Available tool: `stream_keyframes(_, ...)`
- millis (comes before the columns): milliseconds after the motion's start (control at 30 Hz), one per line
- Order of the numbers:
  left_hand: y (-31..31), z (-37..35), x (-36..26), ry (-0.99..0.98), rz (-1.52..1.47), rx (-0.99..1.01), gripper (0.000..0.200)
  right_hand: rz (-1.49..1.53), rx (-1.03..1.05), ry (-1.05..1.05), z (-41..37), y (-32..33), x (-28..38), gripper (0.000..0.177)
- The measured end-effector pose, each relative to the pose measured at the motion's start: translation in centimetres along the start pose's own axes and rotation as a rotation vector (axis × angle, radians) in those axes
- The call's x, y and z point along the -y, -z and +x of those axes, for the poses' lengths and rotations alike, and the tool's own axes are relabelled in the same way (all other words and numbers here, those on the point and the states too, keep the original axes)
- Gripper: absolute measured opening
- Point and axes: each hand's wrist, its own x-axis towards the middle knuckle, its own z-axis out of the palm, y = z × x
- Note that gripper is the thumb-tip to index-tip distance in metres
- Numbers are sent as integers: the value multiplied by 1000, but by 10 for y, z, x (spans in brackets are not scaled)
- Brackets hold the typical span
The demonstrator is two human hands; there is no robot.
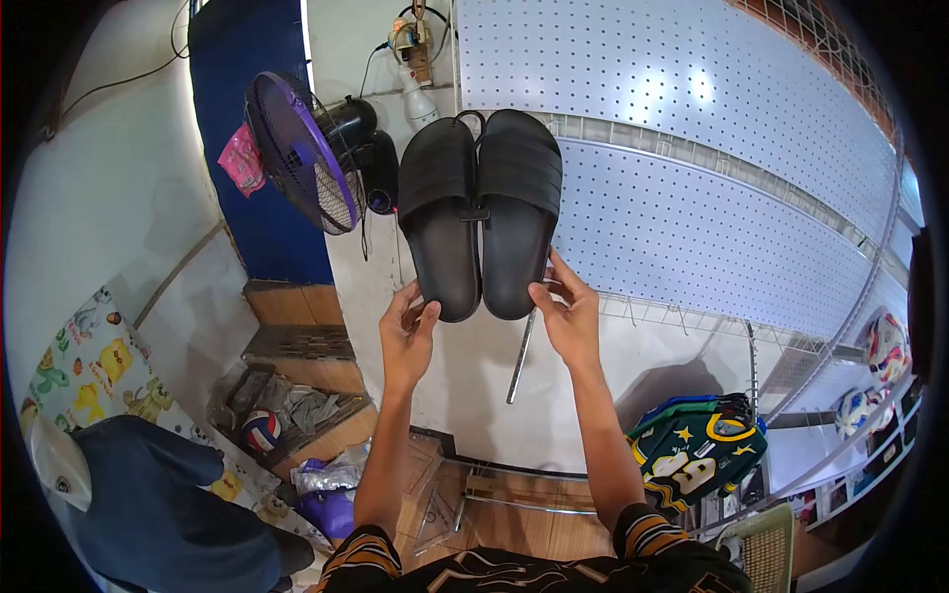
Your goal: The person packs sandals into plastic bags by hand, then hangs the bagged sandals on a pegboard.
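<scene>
Left hand (407, 334) and right hand (570, 318) grip the black slippers (511, 242) between fingers at their near ends, apparently presenting them; moving them calls for lifting evenly.

A pair of black slippers (519, 262) hung in the air, held up near the heel ends. They stood side by side, toes up and heels down, footbeds facing the wearer of the camera. Each had a broad, ridged strap (436, 178) across the front and a smooth, dull insole. A small black link (475, 214) joined them at the inner edges, and a thin dark loop (471, 114) curved between the toes.
</scene>
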Motion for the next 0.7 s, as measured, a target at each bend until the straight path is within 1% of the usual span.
stream_keyframes(167, 0, 21, 12, -10, 6, 27, 42, -37, -12, -21, 17, -6, -3, 57)
stream_keyframes(233, -3, 30, 25, -37, -18, 43, 41, -44, -17, -9, 25, -7, -12, 58)
stream_keyframes(367, -12, 51, 50, -23, -33, 51, 40, -58, -47, -6, 42, -6, -36, 59)
stream_keyframes(433, -21, 62, 68, -46, -88, 46, 39, -82, -60, 5, 51, -8, -51, 59)
stream_keyframes(533, -31, 81, 97, -18, -45, 10, 40, -114, -139, -3, 64, -9, -71, 59)
stream_keyframes(633, -42, 95, 125, -7, -53, -27, 40, -164, -127, 26, 76, -9, -94, 57)
stream_keyframes(700, -49, 104, 142, -21, -64, -38, 40, -197, -203, 156, 85, -11, -111, 56)
